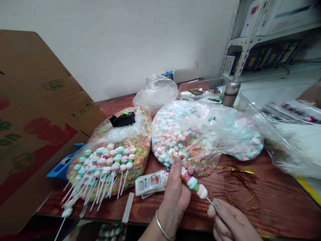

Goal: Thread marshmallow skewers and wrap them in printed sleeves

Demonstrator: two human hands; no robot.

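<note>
My left hand [175,190], a silver bangle on its wrist, is closed round the upper end of a candy skewer [194,183] threaded with pink, white and green marshmallow pieces. My right hand [229,219] pinches the skewer's thin white stick at its lower end, with a pale candy piece at the fingertips. Both hands hover over the red wooden table [250,204] just in front of a clear bag of pastel marshmallow candies [200,137].
Several finished candy skewers [102,170] lie fanned on a bag of coloured cereal rings [135,150], with a black tape dispenser [122,119] on top. Printed labels [150,182], gold twist ties [238,174], a cardboard box [32,117], white sticks in plastic [296,137] and a metal bottle [230,93] surround them.
</note>
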